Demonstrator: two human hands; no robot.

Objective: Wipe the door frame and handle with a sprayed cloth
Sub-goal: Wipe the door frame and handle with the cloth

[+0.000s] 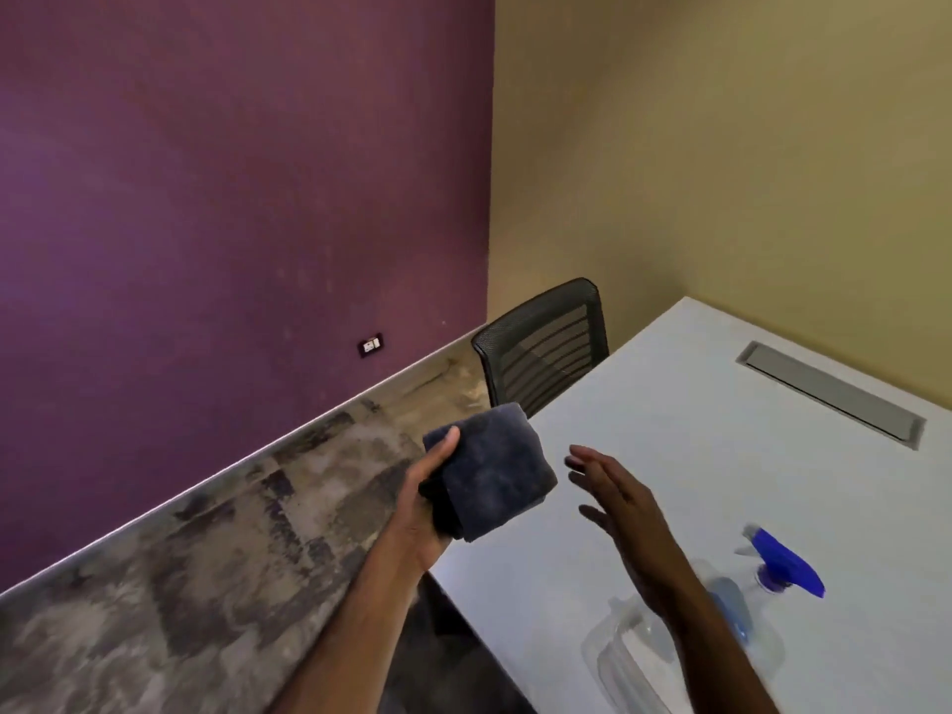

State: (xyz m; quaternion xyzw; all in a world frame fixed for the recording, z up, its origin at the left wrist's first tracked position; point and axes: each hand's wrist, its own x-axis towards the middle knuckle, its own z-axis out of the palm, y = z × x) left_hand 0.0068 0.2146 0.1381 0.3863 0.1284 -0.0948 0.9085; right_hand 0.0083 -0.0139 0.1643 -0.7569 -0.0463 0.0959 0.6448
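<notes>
My left hand (425,502) grips a folded dark grey cloth (492,471) and holds it up over the near left corner of the white table (695,456). Just right of the cloth my right hand (618,497) hovers open, fingers spread and blurred, holding nothing. A clear spray bottle with a blue trigger head (783,561) lies on the table behind my right forearm, which partly hides it. No door frame or handle is in view.
A black mesh office chair (541,347) stands at the table's far left side. A purple wall with a small socket (371,345) is on the left, a beige wall on the right. A grey cable hatch (829,391) is set in the tabletop. Patterned carpet (206,559) covers the floor.
</notes>
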